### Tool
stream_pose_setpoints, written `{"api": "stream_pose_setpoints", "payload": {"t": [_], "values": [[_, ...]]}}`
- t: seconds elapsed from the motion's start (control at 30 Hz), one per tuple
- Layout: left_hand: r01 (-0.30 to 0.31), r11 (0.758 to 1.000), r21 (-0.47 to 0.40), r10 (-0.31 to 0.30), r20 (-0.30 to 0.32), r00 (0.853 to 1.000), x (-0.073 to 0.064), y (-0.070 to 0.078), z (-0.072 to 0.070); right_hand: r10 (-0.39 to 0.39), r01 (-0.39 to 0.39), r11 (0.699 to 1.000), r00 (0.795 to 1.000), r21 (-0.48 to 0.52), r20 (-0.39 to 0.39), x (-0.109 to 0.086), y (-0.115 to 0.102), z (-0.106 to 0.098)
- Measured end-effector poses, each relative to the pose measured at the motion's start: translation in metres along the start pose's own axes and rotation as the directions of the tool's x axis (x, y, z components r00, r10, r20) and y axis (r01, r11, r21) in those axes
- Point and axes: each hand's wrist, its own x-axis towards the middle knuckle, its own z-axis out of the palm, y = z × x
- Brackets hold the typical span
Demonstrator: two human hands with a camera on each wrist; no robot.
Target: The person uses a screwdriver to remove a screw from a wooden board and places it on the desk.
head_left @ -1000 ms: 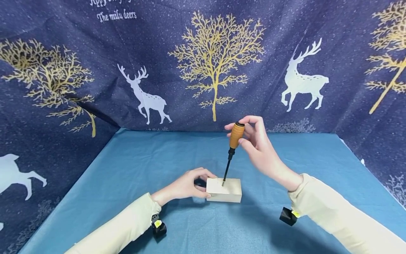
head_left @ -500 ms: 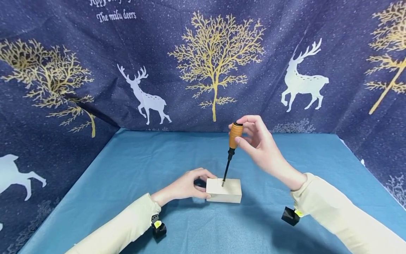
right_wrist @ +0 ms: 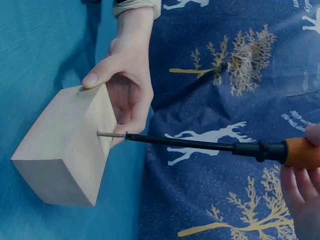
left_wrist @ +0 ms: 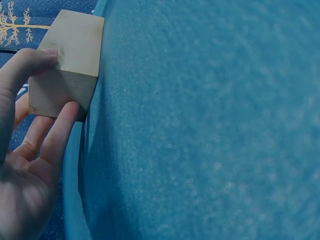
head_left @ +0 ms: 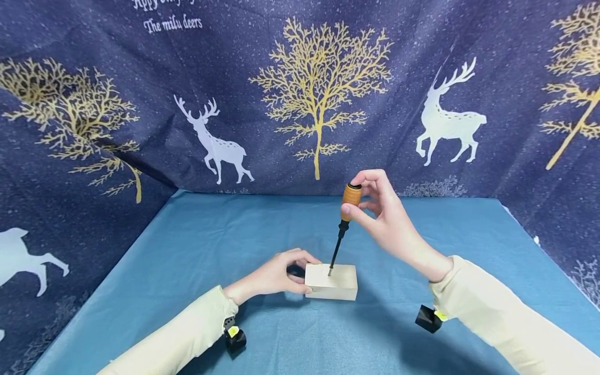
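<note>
Wooden block (head_left: 334,291) gripped by the left hand (head_left: 272,273), screwdriver (right_wrist: 247,150) pinched by the right hand (head_left: 391,224), screw (right_wrist: 111,134) below it
The block looks stiff and light, best held by its ends; the screwdriver, rigid, by its handle (head_left: 351,196); the thin screw, meeting the block, may wobble.

Soft shadows (head_left: 422,351) cross the brightly lit blue cloth (head_left: 253,224).

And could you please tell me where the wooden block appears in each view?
Head: the wooden block is below centre, slightly to the right.
Left wrist: the wooden block is at the upper left.
Right wrist: the wooden block is at the left, just below mid-height.
Shared landmark: the left hand, holding one end of it.
</note>
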Motion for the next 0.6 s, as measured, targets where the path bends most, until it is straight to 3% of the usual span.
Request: {"api": "stream_pose_setpoints", "payload": {"t": [0.2,0.43,0.5,0.6], "values": [[0.01,1.0,0.004,-0.01,0.002,1.0,-0.0008,0.0015,-0.0006,-0.036,0.02,0.978,0.997,0.21,0.072,-0.0024,0.0021,-0.0001],[0.012,1.0,-0.005,-0.012,0.006,1.0,-0.0005,0.0007,-0.0007,0.014,-0.014,1.0,0.999,-0.003,-0.029,-0.0022,0.0031,0.0013],[0.011,1.0,-0.007,-0.011,0.007,1.0,-0.0003,0.0006,-0.0008,0.025,-0.025,1.0,0.999,-0.001,-0.04,-0.0012,0.0034,-0.0006],[0.012,1.0,-0.002,-0.012,0.006,1.0,-0.0003,0.0005,-0.0011,0.018,-0.018,0.997,1.0,0.072,0.01,-0.0005,0.0034,-0.0033]]}}
